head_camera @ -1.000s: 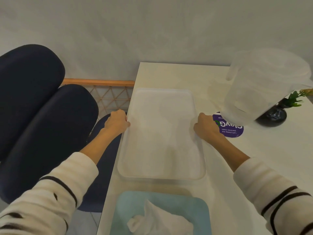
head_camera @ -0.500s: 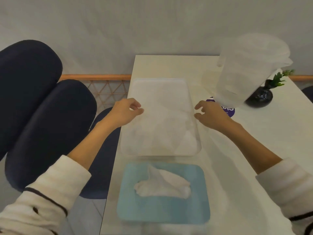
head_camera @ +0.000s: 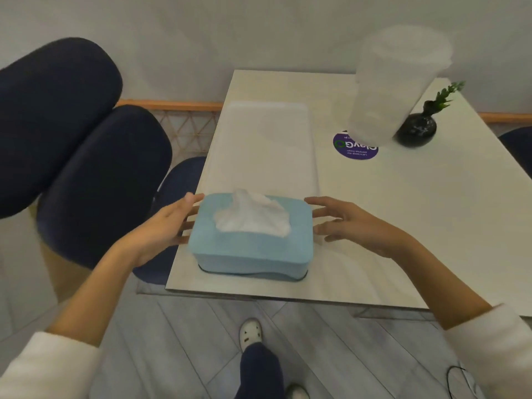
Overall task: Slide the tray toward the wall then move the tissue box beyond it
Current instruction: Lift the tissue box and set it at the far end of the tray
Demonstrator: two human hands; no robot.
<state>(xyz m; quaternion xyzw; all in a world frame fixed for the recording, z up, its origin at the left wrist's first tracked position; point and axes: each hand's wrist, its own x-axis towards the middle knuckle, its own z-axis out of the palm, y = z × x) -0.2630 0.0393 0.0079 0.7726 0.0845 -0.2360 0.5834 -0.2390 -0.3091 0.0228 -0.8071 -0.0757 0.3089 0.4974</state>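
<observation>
A light blue tissue box with a white tissue sticking out of its top stands near the table's front edge. Just behind it lies a clear, whitish plastic tray, stretching toward the wall. My left hand is open at the box's left side, fingertips at or nearly at its wall. My right hand is open to the right of the box, a small gap between fingers and box. Neither hand holds anything.
A large translucent plastic jug stands at the back right, with a purple round sticker and a small black vase with a green sprig near it. Dark blue padded chairs crowd the table's left side. My shoe shows below.
Both hands let go of the tray, which now lies farther toward the wall, and came back to either side of the tissue box. The view pulled back from the table.
</observation>
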